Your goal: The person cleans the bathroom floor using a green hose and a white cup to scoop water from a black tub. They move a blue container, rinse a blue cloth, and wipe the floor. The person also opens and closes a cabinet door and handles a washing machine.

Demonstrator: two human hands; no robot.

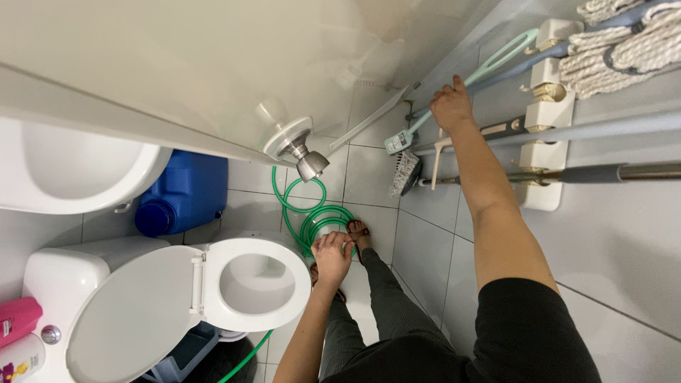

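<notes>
While right hand (451, 106) pinches teal brush handle (496, 65) | light, stiff; grip mid-shaft | left hand (332, 257) curled, holding nothing visible

A blue jug (183, 191) stands beside the open toilet (255, 284), mops (624, 42) hang above.

Hose (316, 220) on floor beside toilet (241, 284); brushes (408, 159) right.

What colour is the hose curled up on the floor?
Green. The hose lies coiled on the floor tiles by the toilet, plain in the head view.
</notes>
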